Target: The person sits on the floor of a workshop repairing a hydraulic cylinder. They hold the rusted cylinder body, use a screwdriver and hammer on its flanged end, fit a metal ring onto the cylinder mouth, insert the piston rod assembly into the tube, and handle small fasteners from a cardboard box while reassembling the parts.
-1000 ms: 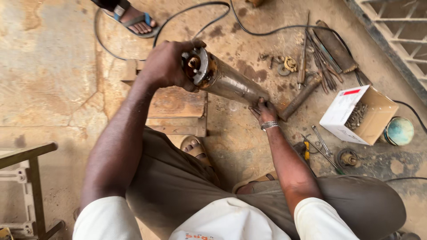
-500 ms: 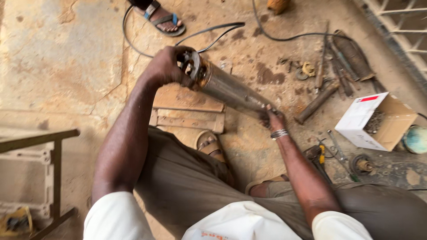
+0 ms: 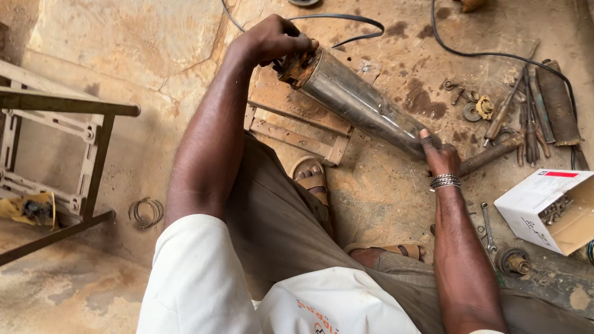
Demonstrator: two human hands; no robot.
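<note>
Both hands grip a long, dull steel cylinder (image 3: 365, 105): the left hand (image 3: 272, 40) curls over its rusty upper end, the right hand (image 3: 440, 158) closes on its lower end. It slants over a worn wooden block (image 3: 297, 127) on the dusty concrete floor (image 3: 124, 37), near scattered tools (image 3: 526, 114) and an open cardboard box (image 3: 547, 207).

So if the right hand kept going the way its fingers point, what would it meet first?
The right hand already touches the lower end of the metal cylinder; going on, it would likely press further into it, though depth is unclear.
</note>
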